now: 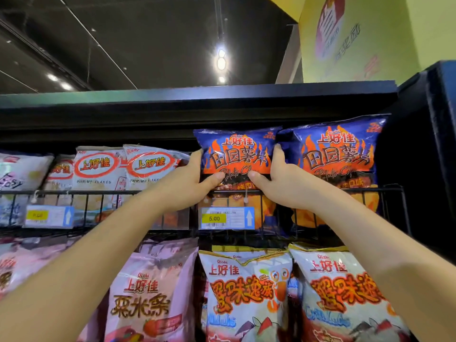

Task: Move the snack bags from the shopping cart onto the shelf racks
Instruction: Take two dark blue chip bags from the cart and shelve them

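In the head view, the left grip [190,186] and the right grip [278,186] are both closing on the blue and orange chip bag [237,154]. Each one is wrapping round a side edge and pinching the front face low down. The bag is standing upright near the right end of the top wire rack [111,193], with its lower part dropping behind the front rail, above the yellow price label [227,218]. Its right edge is touching a matching bag [338,156], and the white shrimp bags [98,166] are leaning just beside it on the left. The shopping cart is not showing here. The step appears to be seating this bag. It is probably puffed with air and holding brittle chips, so a light squeeze at the edges is likely serving better than a hard pinch on the front. The bottom likely needs sliding down until it is resting on the rack floor, with the printed face pointing outward and level with its neighbour. Letting go one side at a time is probably the safer way, since a half-seated bag risks tipping forward over the rail. The nearest shrimp bag may be crowding the gap and could want nudging aside.
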`<state>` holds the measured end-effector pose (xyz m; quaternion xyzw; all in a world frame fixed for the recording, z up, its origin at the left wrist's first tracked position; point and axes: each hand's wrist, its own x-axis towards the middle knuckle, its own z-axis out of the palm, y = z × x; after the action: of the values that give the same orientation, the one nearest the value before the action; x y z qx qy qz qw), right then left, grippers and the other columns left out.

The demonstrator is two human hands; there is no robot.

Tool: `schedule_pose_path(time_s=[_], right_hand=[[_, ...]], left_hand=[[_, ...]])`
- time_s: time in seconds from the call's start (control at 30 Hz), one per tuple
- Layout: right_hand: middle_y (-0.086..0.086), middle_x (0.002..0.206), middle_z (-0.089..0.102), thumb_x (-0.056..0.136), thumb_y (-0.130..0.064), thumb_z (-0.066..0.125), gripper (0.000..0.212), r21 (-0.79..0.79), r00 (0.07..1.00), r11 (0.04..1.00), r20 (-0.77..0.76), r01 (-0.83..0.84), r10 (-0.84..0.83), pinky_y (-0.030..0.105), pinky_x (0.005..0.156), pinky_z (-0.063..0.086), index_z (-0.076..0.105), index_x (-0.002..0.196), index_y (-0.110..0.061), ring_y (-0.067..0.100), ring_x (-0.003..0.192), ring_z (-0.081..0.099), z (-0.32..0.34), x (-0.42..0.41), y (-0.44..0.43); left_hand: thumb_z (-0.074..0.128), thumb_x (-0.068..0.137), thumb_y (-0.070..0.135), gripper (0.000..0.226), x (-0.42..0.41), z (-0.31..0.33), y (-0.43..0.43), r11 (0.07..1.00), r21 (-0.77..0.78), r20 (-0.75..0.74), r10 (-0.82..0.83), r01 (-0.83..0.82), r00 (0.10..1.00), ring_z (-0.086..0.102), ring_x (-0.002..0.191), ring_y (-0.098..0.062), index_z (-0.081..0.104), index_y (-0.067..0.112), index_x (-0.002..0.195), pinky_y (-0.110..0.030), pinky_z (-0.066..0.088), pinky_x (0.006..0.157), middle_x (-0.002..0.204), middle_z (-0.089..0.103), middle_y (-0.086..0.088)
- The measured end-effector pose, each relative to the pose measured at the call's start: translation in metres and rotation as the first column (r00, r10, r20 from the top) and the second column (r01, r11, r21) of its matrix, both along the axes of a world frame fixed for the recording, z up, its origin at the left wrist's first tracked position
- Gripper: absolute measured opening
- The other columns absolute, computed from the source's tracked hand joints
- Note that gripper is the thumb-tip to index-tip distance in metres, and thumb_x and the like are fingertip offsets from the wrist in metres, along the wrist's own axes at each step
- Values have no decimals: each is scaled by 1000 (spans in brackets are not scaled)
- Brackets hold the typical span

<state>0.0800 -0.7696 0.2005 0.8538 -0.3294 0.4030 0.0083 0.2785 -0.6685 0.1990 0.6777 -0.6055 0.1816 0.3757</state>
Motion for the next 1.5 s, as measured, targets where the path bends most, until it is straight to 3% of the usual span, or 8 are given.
schedule_pose_path(time_s=[0.23, 0.4, 0.53, 0.67, 0.83, 1.0, 1.23, 1.5], right_hand=[[14, 94, 64, 106, -58, 32, 91, 63, 985, 994, -156, 90, -80, 30, 61, 41, -21, 158, -6, 17, 66, 53, 6, 3, 3], [19, 138, 59, 105, -60, 31, 87, 79, 990, 992, -103, 100, -92, 39, 96, 50, -10, 161, -8, 30, 110, 64, 0, 4, 8], [8, 135, 58, 97, -57, 57, 71, -52, 998, 997, -32, 52, -53, 47, 96, 54, 32, 148, -16, 27, 114, 62, -20, -9, 23], [6, 148, 44, 95, -52, 63, 76, -222, 988, 968, -73, 117, -136, 40, 105, 45, 29, 155, -18, 26, 133, 48, -49, -42, 61], [7, 155, 36, 94, -52, 63, 78, -331, 905, 886, -165, 325, -393, 43, 111, 38, 30, 158, -23, 30, 139, 40, -114, -96, 113], [23, 147, 49, 75, -44, 82, 79, -364, 755, 763, -201, 535, -625, 56, 108, 41, 54, 144, -16, 44, 134, 48, -222, -174, 165], [25, 144, 53, 68, -43, 81, 77, -151, 576, 623, -264, 768, -774, 56, 105, 47, 61, 137, -16, 44, 129, 54, -321, -299, 263], [17, 151, 49, 77, -47, 77, 75, 109, 434, 421, -182, 901, -882, 51, 107, 47, 54, 145, -22, 38, 135, 50, -397, -458, 363]], left_hand=[[45, 102, 58, 69, -1, 5, 2, 996, 90, 20, 26, -27, 999, 67, 95, -9, 13, 31, 157, -34, 57, 88, 115, 61, 6], [46, 103, 57, 72, -11, -7, 4, 995, 25, 11, 100, -101, 995, 66, 98, -17, 13, 26, 159, -37, 55, 87, 122, 65, -3], [55, 99, 56, 77, -21, -24, 17, 986, -35, 71, 166, -164, 984, 59, 123, -33, 17, 24, 157, -51, 52, 100, 144, 53, -11], [59, 94, 59, 84, -39, -55, 37, 972, -96, 304, 236, -216, 923, 48, 131, -40, 21, 20, 159, -50, 40, 109, 146, 42, -14], [66, 90, 51, 76, -86, -122, 50, 997, -81, 408, 15, 20, 913, 47, 131, -40, 39, 19, 154, -52, 34, 112, 144, 47, -13], [83, 74, 44, 80, -154, -214, 47, 959, -32, 469, -235, 283, 851, 52, 126, -50, 57, 12, 142, -66, 38, 109, 135, 56, -26], [92, 66, 43, 86, -297, -320, 72, 777, 175, 376, -620, 605, 688, 52, 130, -50, 61, 17, 141, -69, 39, 107, 136, 57, -24], [88, 72, 48, 78, -492, -362, 126, 550, 313, 264, -833, 774, 485, 44, 138, -47, 61, 23, 141, -68, 35, 111, 146, 51, -23]])
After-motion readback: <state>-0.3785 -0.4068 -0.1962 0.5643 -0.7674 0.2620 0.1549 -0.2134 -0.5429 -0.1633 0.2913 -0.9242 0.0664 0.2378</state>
